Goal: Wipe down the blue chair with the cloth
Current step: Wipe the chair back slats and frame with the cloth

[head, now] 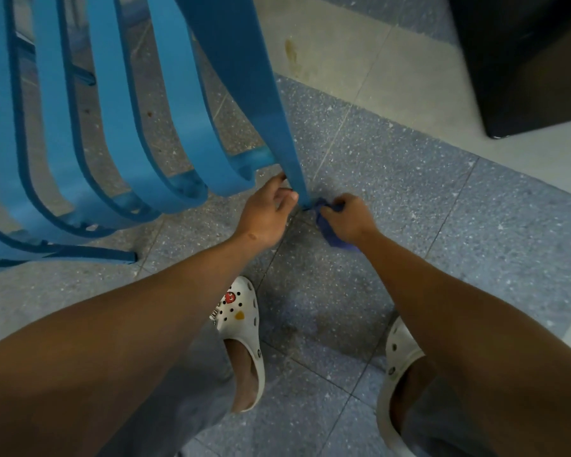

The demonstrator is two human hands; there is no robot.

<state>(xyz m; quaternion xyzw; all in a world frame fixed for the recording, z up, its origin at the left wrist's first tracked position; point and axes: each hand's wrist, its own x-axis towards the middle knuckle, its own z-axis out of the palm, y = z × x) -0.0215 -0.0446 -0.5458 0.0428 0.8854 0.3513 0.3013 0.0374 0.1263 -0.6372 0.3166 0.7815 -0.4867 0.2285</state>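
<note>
Right, I am bent low over the blue chair [119, 103], which fills the upper left of my view, its curved slats sweeping down towards me. The part that matters is the chair leg [279, 127] at the right edge: its long axis runs from the top of the view down and slightly rightward to its foot on the speckled floor [442, 209], and that foot sits right between my two hands.

My left hand [266, 214] is on the near-left side of the leg, fingers curled around its lowest stretch, thumb against the edge, steadying it. My right hand [348, 221] is just on the other side, bunched around the dark blue cloth [330, 230], which I press against the very bottom of the leg; a tail of cloth hangs out below my palm towards the floor. Both hands are about equally close to the leg, but only the right one carries the cloth, so it does the wiping.

I judge that I am at the low end of a stroke. Since the leg rises away from me, the next pass would have to run upward along that line. My white clogs [244, 341] stand well back from the leg.
</note>
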